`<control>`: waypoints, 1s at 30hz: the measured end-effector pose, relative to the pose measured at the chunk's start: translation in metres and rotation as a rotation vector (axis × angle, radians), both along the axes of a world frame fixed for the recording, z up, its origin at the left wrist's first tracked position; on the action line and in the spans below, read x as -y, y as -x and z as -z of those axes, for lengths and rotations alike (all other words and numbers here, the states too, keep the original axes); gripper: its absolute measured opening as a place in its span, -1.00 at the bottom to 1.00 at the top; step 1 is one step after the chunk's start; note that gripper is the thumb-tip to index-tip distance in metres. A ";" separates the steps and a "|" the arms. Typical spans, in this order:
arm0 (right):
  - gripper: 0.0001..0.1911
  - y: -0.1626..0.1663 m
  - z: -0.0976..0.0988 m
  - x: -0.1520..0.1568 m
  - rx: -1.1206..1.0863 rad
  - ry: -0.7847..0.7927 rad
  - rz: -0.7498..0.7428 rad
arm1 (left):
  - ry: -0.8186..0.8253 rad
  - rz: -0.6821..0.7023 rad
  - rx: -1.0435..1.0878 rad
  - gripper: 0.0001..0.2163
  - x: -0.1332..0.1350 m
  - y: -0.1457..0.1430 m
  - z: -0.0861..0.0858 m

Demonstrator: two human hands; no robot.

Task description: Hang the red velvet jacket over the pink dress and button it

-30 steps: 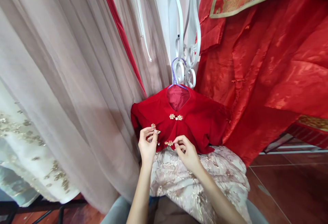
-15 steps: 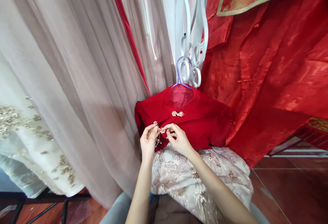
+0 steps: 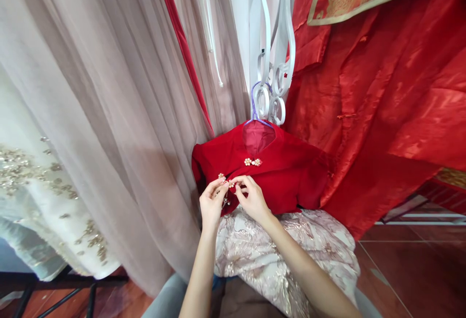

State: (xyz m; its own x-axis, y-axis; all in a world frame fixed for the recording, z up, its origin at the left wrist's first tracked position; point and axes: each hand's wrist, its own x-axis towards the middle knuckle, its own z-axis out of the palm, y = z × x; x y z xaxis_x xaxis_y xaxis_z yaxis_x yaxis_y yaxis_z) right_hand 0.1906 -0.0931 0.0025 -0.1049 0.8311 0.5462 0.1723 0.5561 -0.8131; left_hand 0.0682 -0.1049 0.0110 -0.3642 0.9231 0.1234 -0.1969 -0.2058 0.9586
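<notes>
At the left of the frame we see a white sequined dress (image 3: 22,172), then pinkish sheer drapery (image 3: 109,114). Below centre, the left hand (image 3: 211,201) narrowly pinches the left flower clasp half (image 3: 221,176), and the right hand (image 3: 253,199) the right flower clasp half (image 3: 232,184). A second ago these stood apart; now they sit side by side, so the join is in hand, though we cannot tell whether it is linked. Their shared line slants from upper left to lower right. The red velvet jacket (image 3: 276,182), at centre on a purple hanger (image 3: 254,104), points its collar toward the frame's top, its long axis sleeve to sleeve. Red satin (image 3: 364,138) fills the right.
</notes>
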 end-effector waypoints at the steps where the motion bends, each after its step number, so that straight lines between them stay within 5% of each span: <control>1: -0.78 0.001 0.000 0.000 0.002 -0.004 0.014 | 0.001 -0.005 -0.010 -0.67 0.000 0.000 -0.001; 16: -0.77 0.008 -0.004 -0.001 -0.133 0.031 0.057 | 0.028 0.065 -0.038 -0.71 0.002 0.007 -0.001; 30: -0.73 0.007 -0.006 -0.014 -0.085 0.072 0.037 | 0.091 0.311 -0.161 -0.68 -0.016 0.024 -0.018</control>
State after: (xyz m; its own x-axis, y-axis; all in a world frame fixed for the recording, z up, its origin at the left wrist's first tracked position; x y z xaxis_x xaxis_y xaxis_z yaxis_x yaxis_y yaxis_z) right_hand 0.1839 -0.0792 0.0080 -0.0297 0.8710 0.4904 0.1205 0.4901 -0.8633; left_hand 0.0437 -0.0885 0.0285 -0.0469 0.9965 0.0689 -0.0815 -0.0726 0.9940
